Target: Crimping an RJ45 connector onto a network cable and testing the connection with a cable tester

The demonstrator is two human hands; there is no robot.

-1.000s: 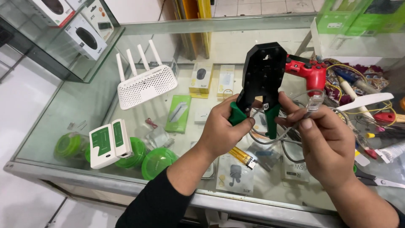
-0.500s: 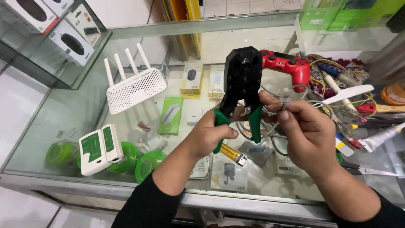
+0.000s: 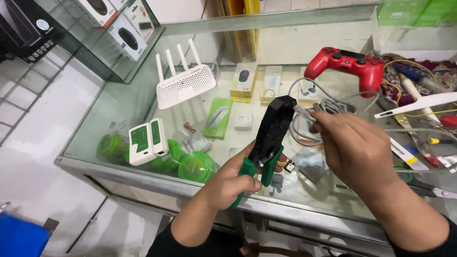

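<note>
Low centre of frame: left hand (image 3: 232, 183) wrapped tight around green handles of black crimping tool (image 3: 269, 138), head tilted up toward middle. Right of centre: right hand (image 3: 354, 150) pinching end of grey network cable (image 3: 304, 113) at tool's head, loops trailing behind. Left, on glass counter (image 3: 119, 107): white-and-green cable tester (image 3: 148, 141). Farther up: white four-antenna router (image 3: 184, 84); upper right, red game controller (image 3: 346, 63).

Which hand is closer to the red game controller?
The right hand. It pinches the grey cable just below the red game controller, while the left hand grips the crimping tool by its green handles, lower down and farther away.
</note>
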